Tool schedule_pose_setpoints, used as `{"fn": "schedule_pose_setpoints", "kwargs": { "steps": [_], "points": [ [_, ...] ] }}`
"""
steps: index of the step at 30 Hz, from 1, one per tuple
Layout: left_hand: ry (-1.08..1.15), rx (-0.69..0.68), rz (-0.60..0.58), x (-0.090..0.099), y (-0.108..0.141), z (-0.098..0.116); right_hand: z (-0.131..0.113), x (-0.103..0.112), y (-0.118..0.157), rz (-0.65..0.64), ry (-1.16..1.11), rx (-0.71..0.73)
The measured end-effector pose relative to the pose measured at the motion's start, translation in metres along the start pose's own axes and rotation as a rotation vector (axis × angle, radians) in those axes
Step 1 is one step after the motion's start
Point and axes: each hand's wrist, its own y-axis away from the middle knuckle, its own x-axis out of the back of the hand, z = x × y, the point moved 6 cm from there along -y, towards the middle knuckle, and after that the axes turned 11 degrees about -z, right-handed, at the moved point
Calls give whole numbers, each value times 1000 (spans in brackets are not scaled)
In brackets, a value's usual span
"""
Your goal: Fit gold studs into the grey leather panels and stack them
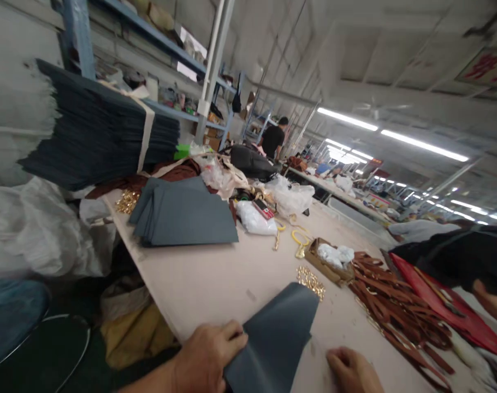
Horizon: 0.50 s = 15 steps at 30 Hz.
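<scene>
A dark blue-grey sheet (281, 327), leather-like and slightly bent, lies at the front of the table. My left hand (216, 352) pinches its left edge between thumb and fingers. To the right of the sheet, apart from it, my right hand (353, 371) is held low over the tabletop with its fingers curled together; whether anything is inside them is hidden. Just beyond the sheet's far corner lies a small pile of gold metal fittings (311, 281). A fanned stack of similar blue-grey sheets (191, 215) rests farther back on the left of the table.
The pale table (183, 278) bears a cardboard box (326, 265), brown straps (396, 300), a red phone (264, 209) and plastic bags (289, 194). A tied dark bundle (109, 125) stands at left. A co-worker's arm (492, 303) shows at right; another person (274, 139) stands far back.
</scene>
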Motion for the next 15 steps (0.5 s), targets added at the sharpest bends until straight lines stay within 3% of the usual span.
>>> {"fn": "schedule_pose_setpoints", "kwargs": {
  "steps": [2,4,8,12,15],
  "points": [
    [21,0,-16,11,4,6,-2,2,9,-92,19,-9],
    [15,0,-27,16,7,7,-15,11,13,-62,17,-40],
    [-29,-33,-24,15,9,9,-84,14,25,-22,-188,99],
    [-76,-36,16,15,8,9,-171,-25,35,-227,-251,340],
    [-85,-51,17,13,9,8,-203,-57,32,-351,-212,407]
  ]
}}
